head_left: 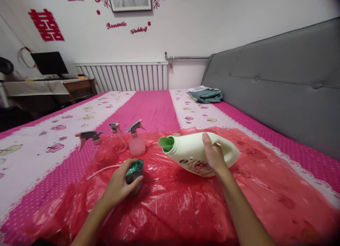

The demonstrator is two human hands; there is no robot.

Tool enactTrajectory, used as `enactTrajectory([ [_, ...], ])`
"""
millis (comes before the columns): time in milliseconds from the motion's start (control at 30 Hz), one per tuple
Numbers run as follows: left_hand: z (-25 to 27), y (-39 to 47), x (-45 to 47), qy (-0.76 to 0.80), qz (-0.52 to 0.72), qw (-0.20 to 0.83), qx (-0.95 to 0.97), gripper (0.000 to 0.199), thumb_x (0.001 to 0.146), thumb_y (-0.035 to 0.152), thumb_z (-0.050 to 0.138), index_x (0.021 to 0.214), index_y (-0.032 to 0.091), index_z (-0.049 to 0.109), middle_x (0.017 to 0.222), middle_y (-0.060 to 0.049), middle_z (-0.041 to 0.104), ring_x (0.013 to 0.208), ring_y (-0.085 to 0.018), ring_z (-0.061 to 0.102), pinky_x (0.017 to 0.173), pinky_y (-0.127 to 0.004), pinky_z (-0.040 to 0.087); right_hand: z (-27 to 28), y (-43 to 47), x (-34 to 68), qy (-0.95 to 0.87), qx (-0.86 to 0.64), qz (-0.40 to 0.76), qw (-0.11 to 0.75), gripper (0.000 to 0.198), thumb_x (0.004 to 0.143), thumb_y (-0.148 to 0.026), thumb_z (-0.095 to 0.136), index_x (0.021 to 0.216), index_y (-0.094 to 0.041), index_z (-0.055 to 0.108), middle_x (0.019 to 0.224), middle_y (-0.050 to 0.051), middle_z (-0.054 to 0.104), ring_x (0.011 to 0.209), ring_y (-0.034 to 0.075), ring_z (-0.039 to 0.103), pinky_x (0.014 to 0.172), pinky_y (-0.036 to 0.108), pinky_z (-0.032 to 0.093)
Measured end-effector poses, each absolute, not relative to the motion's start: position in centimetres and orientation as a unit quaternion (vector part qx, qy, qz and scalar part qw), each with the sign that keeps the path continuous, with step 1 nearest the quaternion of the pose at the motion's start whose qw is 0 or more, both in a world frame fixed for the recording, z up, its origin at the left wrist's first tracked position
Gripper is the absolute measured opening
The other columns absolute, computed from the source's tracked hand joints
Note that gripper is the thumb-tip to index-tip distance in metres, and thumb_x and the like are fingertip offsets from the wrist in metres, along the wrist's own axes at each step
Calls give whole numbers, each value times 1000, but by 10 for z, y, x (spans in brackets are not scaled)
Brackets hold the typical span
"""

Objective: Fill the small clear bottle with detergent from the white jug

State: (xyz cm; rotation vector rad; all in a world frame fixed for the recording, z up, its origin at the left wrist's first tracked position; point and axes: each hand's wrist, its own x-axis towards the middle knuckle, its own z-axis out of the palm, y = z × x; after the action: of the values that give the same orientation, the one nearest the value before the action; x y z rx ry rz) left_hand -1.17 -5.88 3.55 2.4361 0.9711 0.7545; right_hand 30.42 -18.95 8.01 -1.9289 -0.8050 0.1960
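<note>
Spray bottles (137, 146), three grouped at left, likely out of the way | left hand (120, 182): grip around uncapped green bottle (135, 171), mouth up, presumably steadying it over red plastic sheet (170, 207), which probably shields the bed (151, 106) | cream jug (192, 154) tipped, spout leftward | right hand (214, 154): grip round jug handle, likely for control

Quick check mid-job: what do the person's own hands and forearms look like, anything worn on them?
The left hand and right hand are bare, without gloves. Both slim forearms are uncovered: no sleeve, watch or bracelet shows, and no markings stand out.
</note>
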Motion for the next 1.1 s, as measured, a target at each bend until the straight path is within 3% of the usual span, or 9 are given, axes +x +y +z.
enactTrajectory([
  [200,31,-61,-11,343,282,217,870,44,86,49,64,118,19,58,111,-10,72,99,-28,70,89,-42,54,78,-186,280,-367,-812,58,450,104,82,-86,14,111,-7,75,122,26,70,133,41,55,118,52,32],
  [500,30,-67,-11,336,287,247,863,42,87,43,66,121,20,56,114,-9,69,101,-26,66,91,-41,51,79,-173,288,-324,-840,97,424,102,84,-84,16,106,-2,74,111,29,71,127,42,58,114,51,37],
  [633,33,-73,-12,332,280,259,863,41,88,42,66,122,21,56,114,-7,68,101,-25,66,91,-39,50,77,-174,300,-267,-856,127,424,108,81,-86,16,108,1,73,114,34,68,126,48,56,108,56,41],
  [900,25,-72,-19,340,303,254,853,40,88,40,66,122,21,56,113,-7,68,101,-25,66,91,-39,50,70,-178,306,-264,-842,126,452,95,80,-82,24,110,-6,74,106,27,72,118,44,62,101,51,46],
  [1100,33,-70,-15,330,302,218,867,38,86,35,65,121,22,56,112,-7,69,99,-24,68,88,-39,52,77,-180,297,-278,-836,106,461,99,76,-85,22,103,-4,73,106,30,71,125,46,58,107,54,42],
])
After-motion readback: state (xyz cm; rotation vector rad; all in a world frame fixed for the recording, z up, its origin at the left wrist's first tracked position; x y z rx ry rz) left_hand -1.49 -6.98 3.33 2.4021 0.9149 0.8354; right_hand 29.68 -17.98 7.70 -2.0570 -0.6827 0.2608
